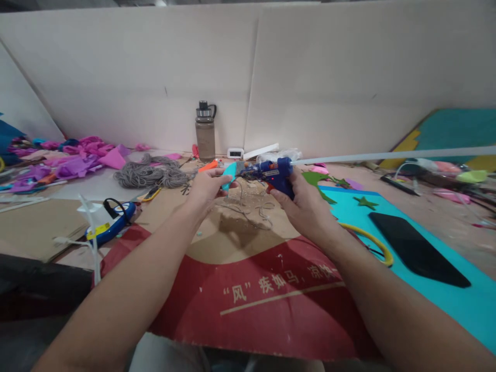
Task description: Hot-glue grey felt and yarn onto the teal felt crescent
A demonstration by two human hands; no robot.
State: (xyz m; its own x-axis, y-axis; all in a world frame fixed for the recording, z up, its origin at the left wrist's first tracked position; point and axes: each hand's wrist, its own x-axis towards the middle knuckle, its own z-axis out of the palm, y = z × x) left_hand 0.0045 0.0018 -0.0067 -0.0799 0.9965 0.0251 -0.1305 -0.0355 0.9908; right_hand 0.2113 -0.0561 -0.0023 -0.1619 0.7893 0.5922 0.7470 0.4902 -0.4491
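My right hand point(302, 199) is wrapped round the handle of a blue glue gun point(279, 175), held above the cardboard and pointing left. A long white glue stick point(387, 154) runs out of its back end to the right. In my left hand point(211, 183) a small turquoise piece point(230, 174) is pinched between thumb and fingers. The gun's nozzle end is close to this piece; whether they touch I cannot tell. Beneath both hands, thin grey string point(267, 209) lies loose on the cardboard sheet point(248, 299), which has a red printed part.
A bottle point(205, 132) and a small white digital display point(235, 153) stand at the back. Left are grey cord point(151, 173), pink and purple scraps point(85, 157) and a blue power strip point(112, 225). At right a black phone point(418, 249) rests on a turquoise sheet point(468, 305), near a green star point(365, 202).
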